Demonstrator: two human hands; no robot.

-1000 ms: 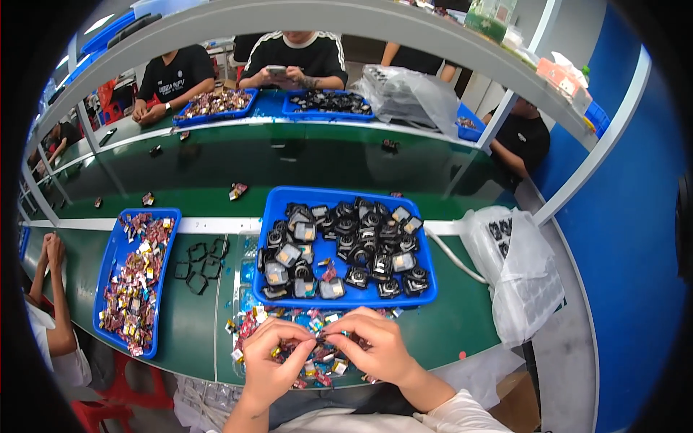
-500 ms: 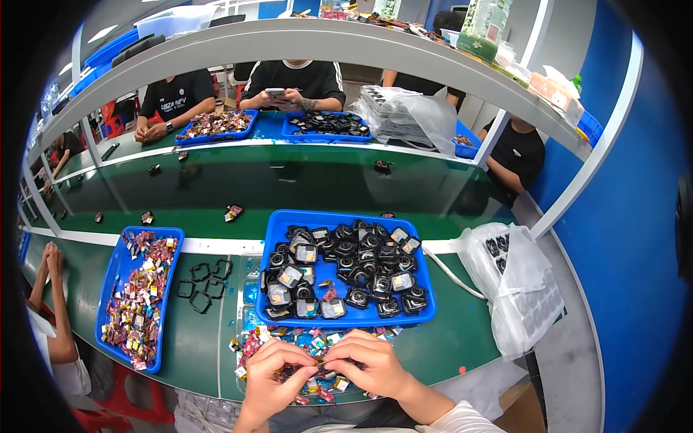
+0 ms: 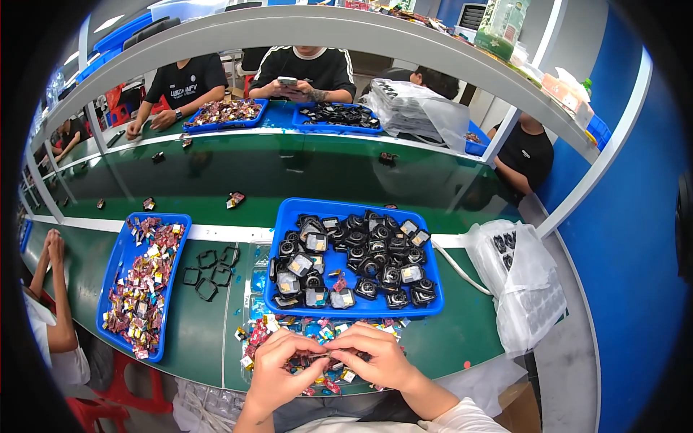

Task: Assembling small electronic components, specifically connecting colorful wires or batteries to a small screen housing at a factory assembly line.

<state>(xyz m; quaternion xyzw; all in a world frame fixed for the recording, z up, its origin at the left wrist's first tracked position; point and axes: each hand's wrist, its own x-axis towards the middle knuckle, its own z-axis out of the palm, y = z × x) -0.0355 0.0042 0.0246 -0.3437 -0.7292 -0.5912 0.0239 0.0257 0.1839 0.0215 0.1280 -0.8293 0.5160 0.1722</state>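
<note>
At the near edge of the green table, my left hand (image 3: 281,366) and my right hand (image 3: 377,358) meet, thumbs and fingertips pinched together. Between them is a small thin piece, mostly hidden by my fingers, and I cannot make out its kind. Beneath my hands lies a loose pile of small parts (image 3: 256,336), coloured red, white, yellow and blue. Just beyond stands a blue tray (image 3: 433,307) filled with black watch-like cases (image 3: 372,261), several showing pale square faces. A small reddish part (image 3: 338,281) lies among them.
On the left a second blue tray (image 3: 113,278) holds many small red and yellow parts. Several black square frames (image 3: 207,290) lie between the trays. Plastic-wrapped stacked trays (image 3: 523,289) stand at the right, a grey shelf (image 3: 289,30) crosses overhead, and other people sit around the tables.
The view has shifted slightly, so trays and table sit a little higher and further right. My hands stay together in a pinch, with the fingers slightly rearranged.
</note>
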